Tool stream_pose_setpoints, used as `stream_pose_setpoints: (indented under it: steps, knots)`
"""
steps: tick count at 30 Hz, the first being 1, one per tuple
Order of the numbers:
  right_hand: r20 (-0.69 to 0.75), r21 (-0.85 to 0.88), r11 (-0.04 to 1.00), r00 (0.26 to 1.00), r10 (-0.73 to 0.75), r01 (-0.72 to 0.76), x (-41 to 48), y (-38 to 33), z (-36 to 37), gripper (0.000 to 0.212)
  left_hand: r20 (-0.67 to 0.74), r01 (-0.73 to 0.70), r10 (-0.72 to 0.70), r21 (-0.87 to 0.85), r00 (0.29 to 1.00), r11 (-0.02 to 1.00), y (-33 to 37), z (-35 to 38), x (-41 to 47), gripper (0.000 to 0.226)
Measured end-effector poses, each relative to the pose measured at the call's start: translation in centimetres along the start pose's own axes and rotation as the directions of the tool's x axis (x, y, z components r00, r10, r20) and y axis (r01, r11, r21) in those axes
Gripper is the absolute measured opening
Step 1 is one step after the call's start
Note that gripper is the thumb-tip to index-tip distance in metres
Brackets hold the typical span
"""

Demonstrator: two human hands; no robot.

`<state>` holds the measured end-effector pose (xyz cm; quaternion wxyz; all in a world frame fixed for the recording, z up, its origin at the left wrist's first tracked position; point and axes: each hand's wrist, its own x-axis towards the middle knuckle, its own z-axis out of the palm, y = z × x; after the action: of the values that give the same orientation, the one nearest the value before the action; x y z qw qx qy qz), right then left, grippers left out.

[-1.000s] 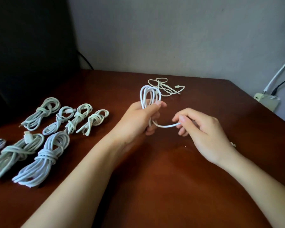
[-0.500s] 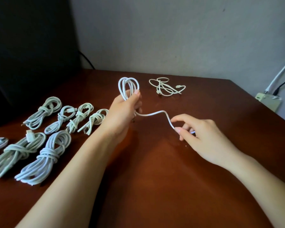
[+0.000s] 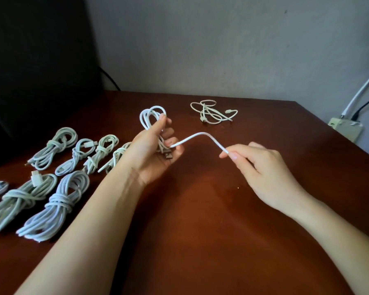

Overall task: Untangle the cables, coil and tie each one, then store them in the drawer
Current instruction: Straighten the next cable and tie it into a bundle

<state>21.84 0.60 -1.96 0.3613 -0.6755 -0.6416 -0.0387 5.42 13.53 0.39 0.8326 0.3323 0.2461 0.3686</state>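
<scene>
Fingers (image 3: 161,122) of the left hand (image 3: 151,154) curl round an upright coil (image 3: 150,116), its plug (image 3: 168,155) against the palm. The right hand (image 3: 262,169) pinches the tail (image 3: 200,136), stretched rightward from the coil. Left of the coil lie several tied bundles (image 3: 58,188); behind it to the right, one loose cable (image 3: 213,112). Most cables look finished. This coil needs tying, the loose cable remains, and nothing is stored; no drawer shows.

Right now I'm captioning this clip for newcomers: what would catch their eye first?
The left hand grips a half-coiled white cable above the table, while the right hand pinches its free tail out to the right. Tied cable bundles lie in rows on its left side, and one loose cable sits tangled at the far side.
</scene>
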Motion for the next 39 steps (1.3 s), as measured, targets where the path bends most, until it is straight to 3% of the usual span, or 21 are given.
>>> stream_pose_setpoints:
  steps: [4, 8, 12, 19, 24, 26, 29, 31, 36, 39]
  knots:
    - [-0.212, -0.054, 0.985, 0.962, -0.172, 0.164, 0.2, -0.5, -0.5, 0.022, -0.041, 0.084, -0.076, 0.271, 0.996, 0.959, -0.8, 0.5, -0.3, 0.032]
    - [-0.285, -0.135, 0.941, 0.897, -0.337, 0.311, 0.1, -0.8, -0.5, 0.024, 0.037, 0.079, -0.112, 0.498, 0.993, 0.863, -1.5, 0.9, -0.8, 0.039]
    - [-0.311, -0.183, 0.911, 0.857, -0.411, 0.37, -0.1, -1.0, -0.5, 0.022, 0.134, 0.098, -0.23, 0.625, 0.964, 0.775, -1.9, 1.3, -1.4, 0.058]
    - [-0.392, -0.173, 0.937, 0.851, -0.348, 0.304, 0.1, -0.5, -0.7, 0.021, 0.253, 0.163, -0.441, 0.684, 0.861, 0.711, -2.4, 1.5, -1.5, 0.09]
    - [-0.34, -0.092, 0.964, 0.902, -0.267, 0.251, -0.1, -0.8, -0.4, 0.02, 0.344, 0.157, -0.508, 0.687, 0.79, 0.71, -2.5, 1.5, -1.8, 0.099]
    - [-0.28, -0.011, 0.974, 0.934, -0.221, 0.227, -0.3, -0.9, -0.4, 0.019, 0.405, 0.118, -0.5, 0.675, 0.765, 0.728, -2.5, 1.4, -1.9, 0.087]
    - [-0.221, 0.004, 0.986, 0.962, -0.159, 0.164, -0.4, -1.0, -0.2, 0.026, 0.532, -0.031, -0.481, 0.693, 0.697, 0.721, -2.1, 1.2, -2.3, 0.036]
    - [-0.185, -0.025, 0.993, 0.976, -0.117, 0.114, -0.4, -1.0, -0.1, 0.034, 0.529, -0.074, -0.485, 0.725, 0.696, 0.685, -2.1, 1.2, -2.6, 0.016]
    - [0.015, 0.087, 0.991, 0.994, -0.107, 0.106, -0.5, -0.7, 0.2, 0.032, 0.461, 0.081, -0.549, 0.711, 0.697, 0.699, -2.3, 1.1, -2.2, 0.024]
    - [-0.016, 0.173, 0.973, 0.988, -0.153, 0.154, -0.6, -1.0, 0.2, 0.028, 0.475, 0.142, -0.596, 0.693, 0.648, 0.707, -1.9, 0.8, -1.9, 0.023]
